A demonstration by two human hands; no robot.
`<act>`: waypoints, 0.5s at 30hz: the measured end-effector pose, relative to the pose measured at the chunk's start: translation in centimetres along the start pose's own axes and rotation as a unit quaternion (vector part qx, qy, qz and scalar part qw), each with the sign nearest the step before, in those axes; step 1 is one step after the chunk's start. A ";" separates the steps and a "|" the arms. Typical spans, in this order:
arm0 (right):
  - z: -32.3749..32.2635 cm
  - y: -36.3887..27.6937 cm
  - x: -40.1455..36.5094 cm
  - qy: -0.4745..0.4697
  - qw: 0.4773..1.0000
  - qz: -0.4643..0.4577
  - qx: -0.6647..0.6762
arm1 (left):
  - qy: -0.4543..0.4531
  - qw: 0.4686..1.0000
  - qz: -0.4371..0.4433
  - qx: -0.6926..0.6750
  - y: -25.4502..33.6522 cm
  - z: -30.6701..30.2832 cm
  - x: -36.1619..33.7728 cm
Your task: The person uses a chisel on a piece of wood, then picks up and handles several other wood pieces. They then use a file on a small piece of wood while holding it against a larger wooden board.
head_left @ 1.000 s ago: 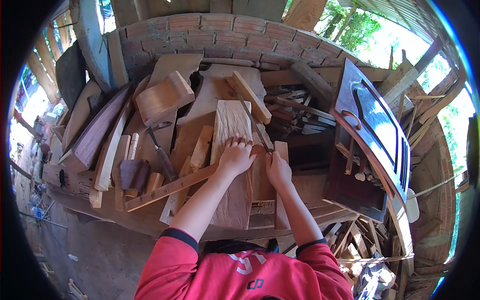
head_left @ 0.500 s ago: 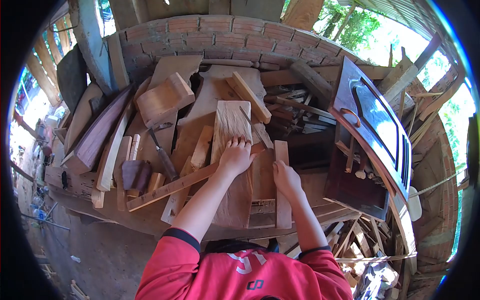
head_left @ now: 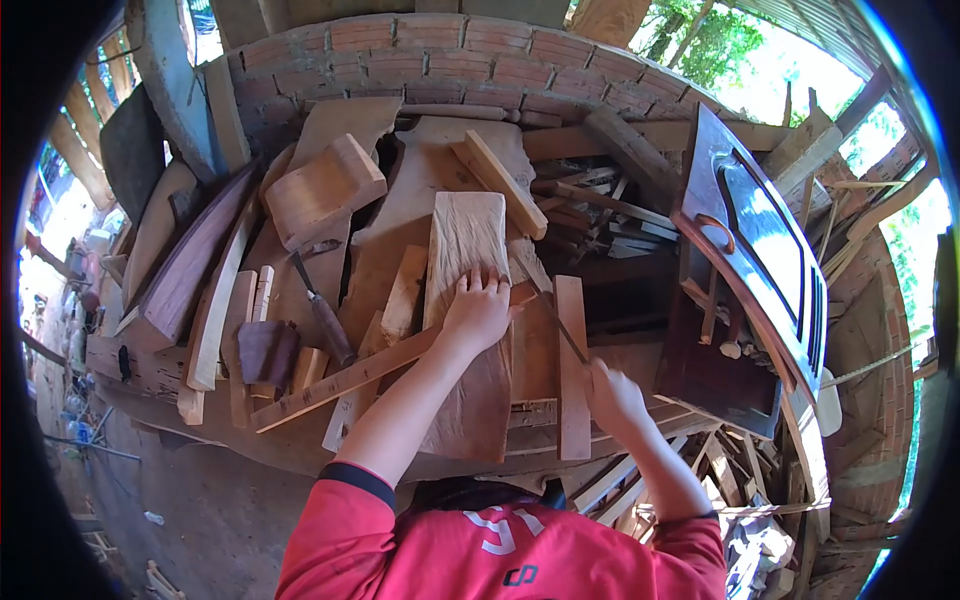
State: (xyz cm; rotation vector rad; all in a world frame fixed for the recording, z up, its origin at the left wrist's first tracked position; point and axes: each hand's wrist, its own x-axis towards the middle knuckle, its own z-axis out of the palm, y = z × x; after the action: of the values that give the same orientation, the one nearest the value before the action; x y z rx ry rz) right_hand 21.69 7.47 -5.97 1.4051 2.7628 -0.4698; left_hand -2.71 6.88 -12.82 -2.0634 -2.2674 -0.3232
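My left hand [head_left: 478, 310] lies on top of a thick wooden block [head_left: 468, 230], fingers spread and pressed to its pale, rough-grained face. A long wooden stick [head_left: 350, 378] runs slantwise, passing beneath that hand or wrist. In my closed right hand [head_left: 612, 398] is a long, thin, dark metal tool [head_left: 568, 333], file-like, its shaft pointing up and left; the fist hides its grip end. Just left of that hand stands a narrow wooden strip [head_left: 573, 420], upright in the view. A wooden-handled chisel [head_left: 328, 322] lies to the left of the block.
A curved wooden piece [head_left: 322, 195] and a thin board [head_left: 502, 185] lie farther back. Dark wooden pieces [head_left: 268, 352] sit at left. A glossy panel with a handle [head_left: 750, 240] leans at right, near scrap wood [head_left: 625, 215]. A brick wall [head_left: 440, 65] closes the back.
My right hand has moved right and slightly down, drawing the metal tool away from the block's top and across the narrow strip. My left hand stays on the block.
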 end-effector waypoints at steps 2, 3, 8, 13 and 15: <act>0.9 -0.7 3.6 0.003 0.999 0.017 0.045 | -0.006 1.000 0.003 0.006 0.0 -0.1 -0.1; 0.9 -1.5 5.4 0.009 0.998 0.012 0.054 | -0.009 1.000 0.004 0.009 0.0 -0.1 0.1; 3.0 -3.5 11.8 0.062 0.995 -0.014 0.080 | 0.004 1.000 0.005 0.000 -0.1 -0.2 0.1; 3.7 -2.8 9.7 0.087 0.993 -0.008 0.080 | 0.014 1.000 -0.006 -0.020 -0.2 0.1 0.0; 3.7 -1.5 6.5 0.048 0.995 0.026 0.078 | 0.016 0.999 -0.011 -0.035 -0.2 -0.1 0.0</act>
State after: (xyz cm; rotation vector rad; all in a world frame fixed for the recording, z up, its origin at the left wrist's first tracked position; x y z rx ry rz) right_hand 16.11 10.80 -10.03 1.5672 2.8091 -0.6470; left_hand -2.91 6.89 -12.71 -2.0509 -2.2938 -0.4387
